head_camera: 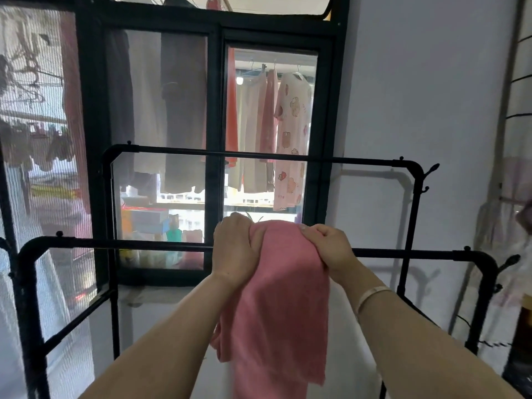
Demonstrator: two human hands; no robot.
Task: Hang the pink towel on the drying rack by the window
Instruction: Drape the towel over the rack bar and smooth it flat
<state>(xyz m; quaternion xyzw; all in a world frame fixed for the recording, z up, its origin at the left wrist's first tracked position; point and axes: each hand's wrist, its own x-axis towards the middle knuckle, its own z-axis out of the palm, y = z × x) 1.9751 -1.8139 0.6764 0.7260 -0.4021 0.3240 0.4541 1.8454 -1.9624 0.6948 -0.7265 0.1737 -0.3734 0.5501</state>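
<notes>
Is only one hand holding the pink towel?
No, the left hand and right hand both grip the pink towel.

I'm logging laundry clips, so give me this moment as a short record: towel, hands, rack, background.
towel: pink towel, bunched at the top, hanging down at the near rail
left hand: left hand grips the towel's top left
right hand: right hand grips the top right
rack: black rack with a near rail and a far rail, both otherwise bare
background: window, clothes hanging outside
</notes>
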